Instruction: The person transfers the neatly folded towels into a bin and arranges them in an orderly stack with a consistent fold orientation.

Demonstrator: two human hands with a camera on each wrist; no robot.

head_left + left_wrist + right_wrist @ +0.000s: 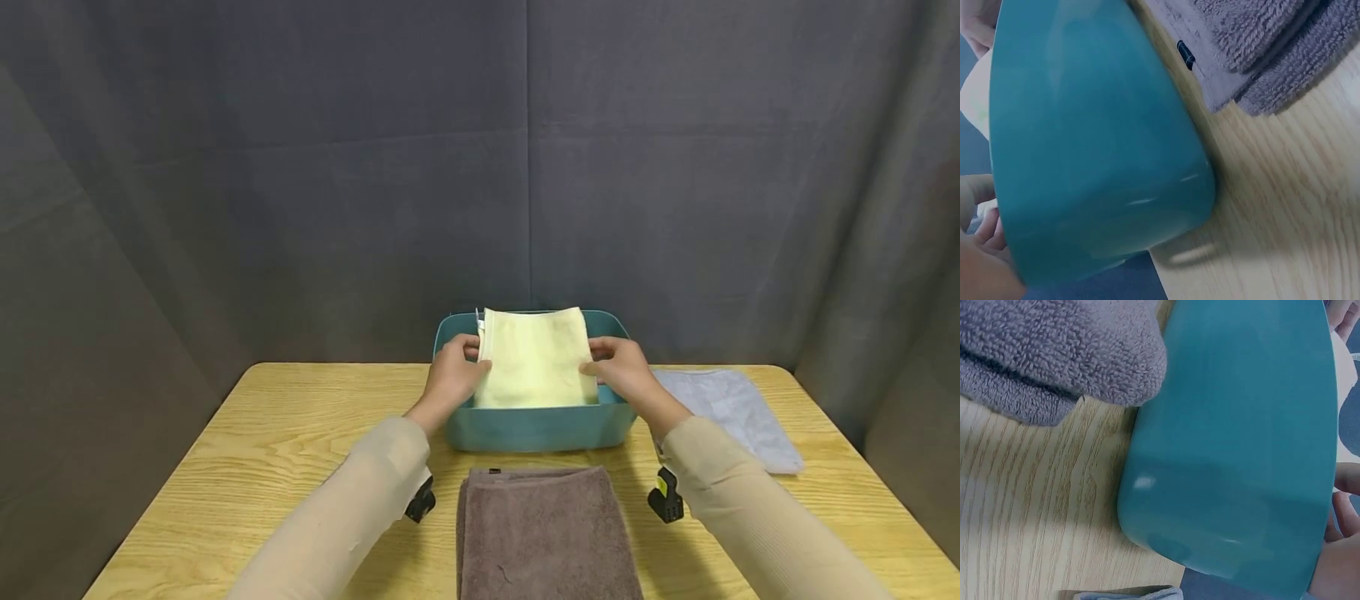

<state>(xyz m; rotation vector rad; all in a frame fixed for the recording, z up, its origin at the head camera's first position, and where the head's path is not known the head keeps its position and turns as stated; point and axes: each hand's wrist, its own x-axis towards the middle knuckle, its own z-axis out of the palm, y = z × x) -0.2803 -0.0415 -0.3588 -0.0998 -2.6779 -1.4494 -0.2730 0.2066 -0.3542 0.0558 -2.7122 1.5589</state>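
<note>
A wooden table (300, 433) fills the lower part of the head view, closed in on 3 sides by a dark grey curtain (375, 167). At the near edge of the table a folded brown towel (547, 533) is laid flat, just in front of a teal plastic basin (536, 429); in the wrist views the towel's edge is seen to lie just beside the basin's outer wall, though contact cannot be confirmed. To the right of the basin, a pale grey cloth (738, 412) is spread flat on the table, near the right forearm.

A folded pale yellow cloth (534, 358) is held in the basin, its lower edge sunk behind the near wall and its upper edge raised near the far rim. Its left edge is gripped by the left hand (452, 375), fingers curled round the fold with the thumb on the front face. Its right edge is pinched by the right hand (618, 367), thumb on the front face and fingers behind. Both hands are positioned over the basin, 1 at each side of the cloth. On each wrist, below a beige sleeve (360, 500), a small black camera mount (665, 497) is worn.
</note>
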